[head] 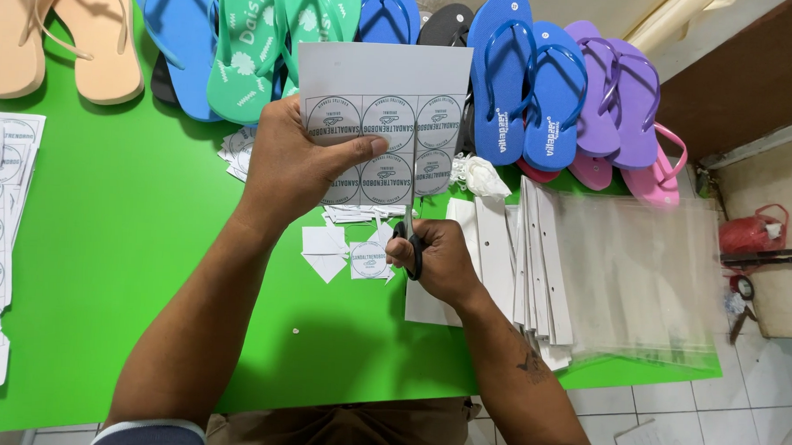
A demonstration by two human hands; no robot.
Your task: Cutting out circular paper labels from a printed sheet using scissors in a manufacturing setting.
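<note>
Cutting in progress: left hand (297,162) pinched on the label sheet (384,117), thumb pressed across its printed face, sheet held upright above the green desk (115,239). Right hand (439,259) closed through the scissors (410,240) handles, blades running up into the sheet's bottom edge. Sheet pale grey, stiff-looking, rows of round printed labels. Next cut, by the look of it, calling for steady tracking along the gap between circles. Cut label (368,261) and paper scraps (325,251) at six o'clock below the sheet, flip-flops (524,87) lined up at twelve, clear plastic bags (640,275) at three.
</note>
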